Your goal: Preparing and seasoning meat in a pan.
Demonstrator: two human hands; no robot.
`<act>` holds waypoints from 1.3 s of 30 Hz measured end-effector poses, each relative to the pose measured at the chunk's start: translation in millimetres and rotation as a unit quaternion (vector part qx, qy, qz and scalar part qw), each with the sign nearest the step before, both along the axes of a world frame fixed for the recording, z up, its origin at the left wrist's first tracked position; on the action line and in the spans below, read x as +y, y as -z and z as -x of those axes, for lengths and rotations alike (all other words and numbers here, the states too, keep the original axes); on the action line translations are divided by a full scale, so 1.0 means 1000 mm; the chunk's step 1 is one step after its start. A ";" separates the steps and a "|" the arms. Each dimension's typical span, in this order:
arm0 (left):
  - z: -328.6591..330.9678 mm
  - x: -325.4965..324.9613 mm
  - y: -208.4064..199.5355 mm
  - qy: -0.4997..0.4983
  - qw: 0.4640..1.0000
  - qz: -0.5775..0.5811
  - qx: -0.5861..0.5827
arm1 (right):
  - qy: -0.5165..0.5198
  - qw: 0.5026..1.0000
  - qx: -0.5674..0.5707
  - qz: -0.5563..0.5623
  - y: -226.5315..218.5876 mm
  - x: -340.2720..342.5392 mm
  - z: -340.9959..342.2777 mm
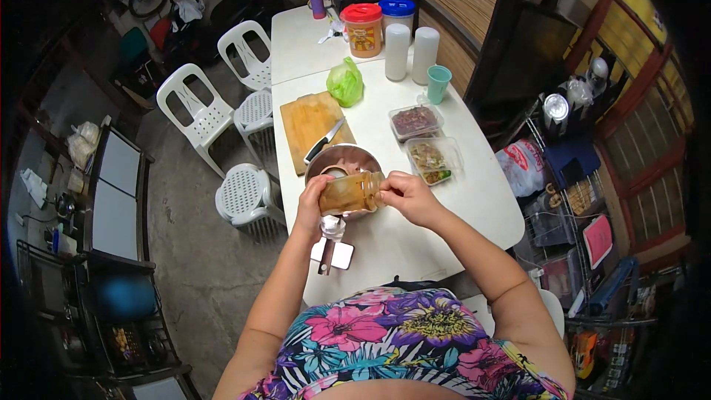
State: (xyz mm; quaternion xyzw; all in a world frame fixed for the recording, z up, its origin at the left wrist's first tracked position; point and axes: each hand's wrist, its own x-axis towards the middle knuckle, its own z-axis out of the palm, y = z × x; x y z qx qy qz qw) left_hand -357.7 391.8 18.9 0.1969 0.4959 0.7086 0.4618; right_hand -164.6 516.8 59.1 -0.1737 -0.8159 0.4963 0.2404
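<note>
My left hand (310, 204) is wrapped round the bottom end of a glass jar (348, 193) with a brownish coating or contents. The jar lies tilted on its side above a steel pot (358, 154), its mouth toward the right. My right hand (409, 197) is closed, fingertips pinched at the jar's mouth; whatever they grip is hidden. The pot's handle (325, 258) points toward me, beside crumpled white material (332, 228) and a flat white square (342, 255). The jar and my hands hide much of the pot's inside.
Left of the pot, a knife (324, 141) rests on a wooden cutting board (300, 122), near a green plastic bag (345, 83). Clear containers of dark red food (415, 121) and mixed pieces (429, 159) stand right. Behind are a green cup (438, 84), white bottles and lidded tubs.
</note>
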 end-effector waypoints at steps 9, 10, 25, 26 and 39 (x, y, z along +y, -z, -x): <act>0.024 0.010 0.022 -0.019 1.000 0.015 -0.019 | 0.088 0.903 -0.029 0.419 0.024 0.009 0.021; 0.028 0.010 0.027 -0.034 0.999 0.016 -0.015 | 0.087 0.903 -0.029 0.419 0.025 0.011 0.024; 0.076 -0.030 0.075 -0.181 0.979 0.014 -0.095 | 0.224 0.962 -0.005 -0.157 0.064 0.040 0.063; 0.077 -0.032 0.076 -0.173 0.978 -0.003 -0.119 | 0.207 0.961 0.001 -0.184 0.066 0.034 0.066; 0.057 -0.034 0.052 -0.101 0.987 -0.012 -0.126 | 0.121 0.984 0.054 -0.121 -0.008 0.020 0.035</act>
